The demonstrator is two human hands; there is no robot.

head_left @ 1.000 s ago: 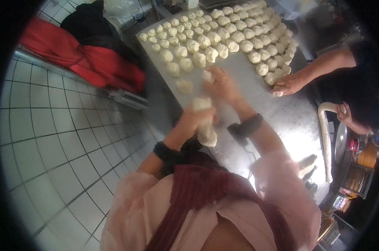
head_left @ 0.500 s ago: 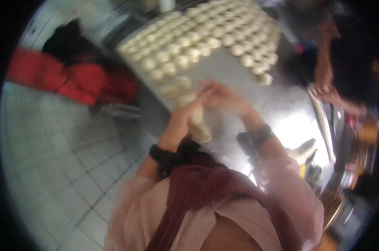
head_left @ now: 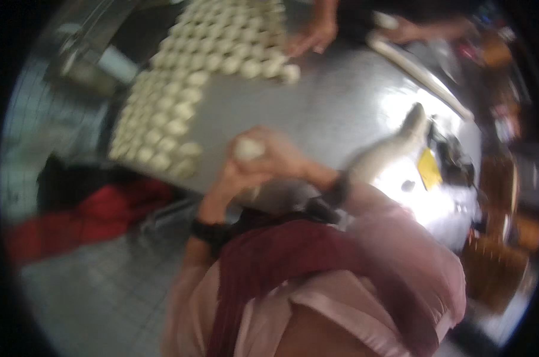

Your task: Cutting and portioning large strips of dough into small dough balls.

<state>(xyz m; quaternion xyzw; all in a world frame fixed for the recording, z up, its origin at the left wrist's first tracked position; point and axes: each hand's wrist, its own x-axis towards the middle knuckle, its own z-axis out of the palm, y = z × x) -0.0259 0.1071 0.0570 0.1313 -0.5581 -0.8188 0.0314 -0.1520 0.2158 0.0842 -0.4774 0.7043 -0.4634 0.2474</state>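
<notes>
My left hand (head_left: 226, 181) and my right hand (head_left: 274, 156) are together over the near part of the metal table (head_left: 251, 107), both closed around a piece of pale dough. A rounded lump of this dough (head_left: 250, 149) bulges out between the thumbs and fingers. A bit more dough seems to show below my left hand, though blur hides its shape. Ahead and to the left, many dough balls (head_left: 180, 110) lie in close rows on the table, the nearest a short way left of my hands.
Across the table, another person's hand (head_left: 313, 38) is at the end of the dough rows; a second hand (head_left: 403, 30) holds a pale piece. A long dough rope (head_left: 424, 77), a thick dough piece (head_left: 388, 149) and a yellow item (head_left: 429, 169) lie to the right. Red cloth (head_left: 97, 214) is at left.
The view has swung to the right. My right hand, earlier blurred beside the dough strip in my left, is now wrapped round the dough with it. A co-worker's hand has reached the dough balls.
</notes>
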